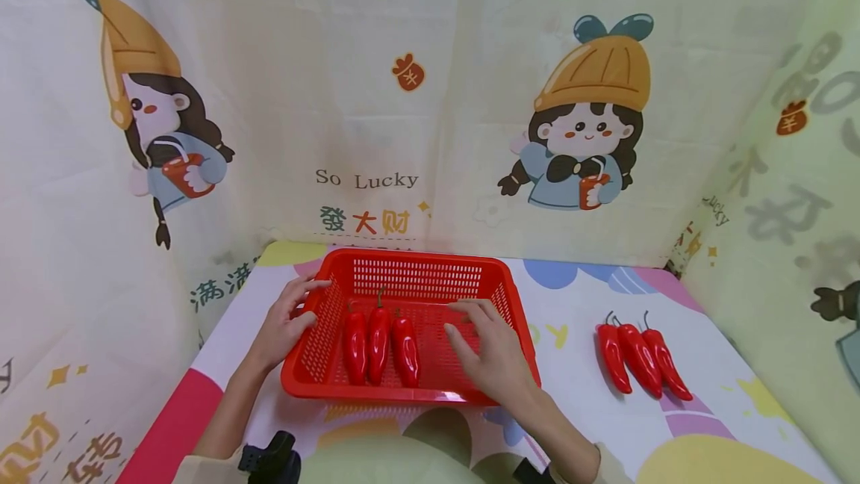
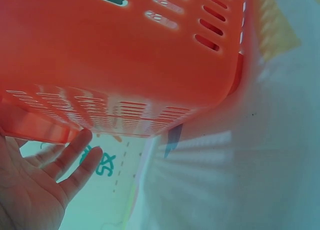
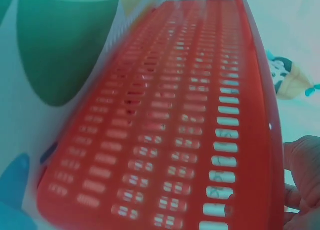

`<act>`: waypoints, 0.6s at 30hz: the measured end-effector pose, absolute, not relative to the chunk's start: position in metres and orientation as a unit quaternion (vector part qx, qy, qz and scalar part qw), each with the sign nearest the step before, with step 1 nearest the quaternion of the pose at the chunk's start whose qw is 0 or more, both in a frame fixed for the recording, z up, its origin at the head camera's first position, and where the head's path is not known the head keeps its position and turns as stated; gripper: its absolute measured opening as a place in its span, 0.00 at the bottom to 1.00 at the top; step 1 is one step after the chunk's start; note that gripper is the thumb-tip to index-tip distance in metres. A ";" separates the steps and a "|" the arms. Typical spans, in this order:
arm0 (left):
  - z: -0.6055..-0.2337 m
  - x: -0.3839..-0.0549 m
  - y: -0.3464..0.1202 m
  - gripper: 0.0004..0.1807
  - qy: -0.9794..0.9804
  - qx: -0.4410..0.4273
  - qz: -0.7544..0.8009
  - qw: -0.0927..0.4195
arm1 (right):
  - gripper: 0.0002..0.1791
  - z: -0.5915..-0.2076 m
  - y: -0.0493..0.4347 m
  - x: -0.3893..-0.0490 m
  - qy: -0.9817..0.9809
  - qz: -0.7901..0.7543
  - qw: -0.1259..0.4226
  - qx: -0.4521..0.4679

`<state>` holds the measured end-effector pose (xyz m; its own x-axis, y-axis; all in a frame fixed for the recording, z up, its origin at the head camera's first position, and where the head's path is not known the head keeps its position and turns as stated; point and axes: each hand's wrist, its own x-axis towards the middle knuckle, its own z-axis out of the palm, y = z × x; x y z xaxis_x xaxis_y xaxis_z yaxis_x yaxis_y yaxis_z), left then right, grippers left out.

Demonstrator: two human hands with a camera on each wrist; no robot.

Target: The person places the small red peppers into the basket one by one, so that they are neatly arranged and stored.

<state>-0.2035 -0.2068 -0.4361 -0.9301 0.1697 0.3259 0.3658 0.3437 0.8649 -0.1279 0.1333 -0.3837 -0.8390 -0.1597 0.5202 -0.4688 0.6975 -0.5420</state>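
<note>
A red plastic basket with slotted walls holds three red chili peppers, lying side by side in its left half. At the basket's left rim, my left hand rests with fingers spread. In the left wrist view its fingertips are right at the rim. My right hand hovers over the basket's right part, fingers loosely bent and nothing between them. The right wrist view looks at the slotted outer wall, with part of this hand beyond the rim.
Three more red chili peppers lie close together on the patterned tabletop, right of the basket. A printed cloth hangs behind the table and along both sides.
</note>
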 end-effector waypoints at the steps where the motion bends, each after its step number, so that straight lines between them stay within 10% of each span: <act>1: -0.436 -0.204 -0.207 0.33 -0.815 -0.164 -0.549 0.089 | 0.24 -0.383 0.136 -0.127 -0.893 0.349 0.227 0.173; 18: -0.434 -0.203 -0.207 0.34 -0.820 -0.167 -0.540 0.093 | 0.22 -0.385 0.182 -0.117 -0.893 0.363 0.252 0.090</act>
